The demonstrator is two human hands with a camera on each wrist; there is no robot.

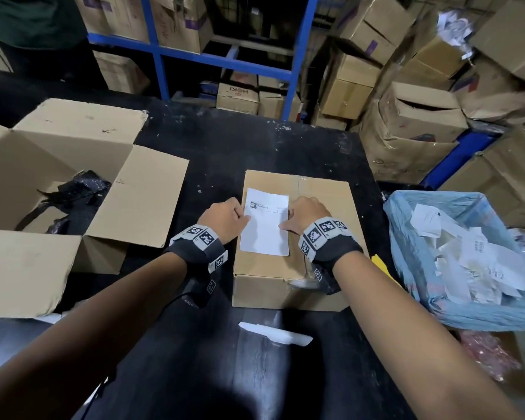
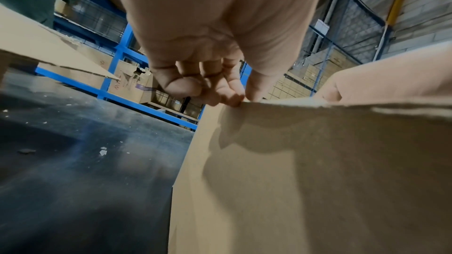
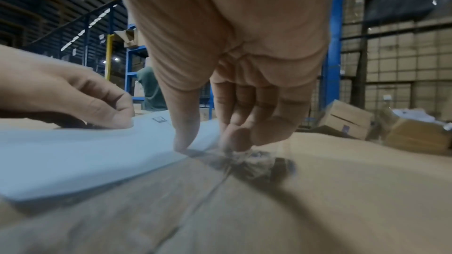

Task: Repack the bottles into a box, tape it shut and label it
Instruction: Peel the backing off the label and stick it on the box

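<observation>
A closed cardboard box [image 1: 315, 201] sits mid-table, clear tape along its top seam. A white label [image 1: 265, 234] lies on its left half; in the right wrist view the label's [image 3: 73, 157] near corner looks slightly raised. My left hand [image 1: 243, 215] is at the label's left edge, thumb on top and fingers curled over the box rim [image 2: 318, 161], pinching there [image 2: 234, 96]. My right hand [image 1: 287, 221] presses the label's right edge with its thumb tip [image 3: 181, 146], its fingers touching the cardboard [image 3: 318, 200]. No bottles are in view.
A large open carton [image 1: 58, 165] with black plastic inside stands at the left. At the right is a blue-bagged bin [image 1: 437, 298] of paper scraps. A white paper strip [image 1: 275, 333] lies on the black table [image 1: 255, 147]. Stacked cartons and blue racking [image 1: 297, 56] stand behind, and another person [image 1: 34, 19] is at the far left.
</observation>
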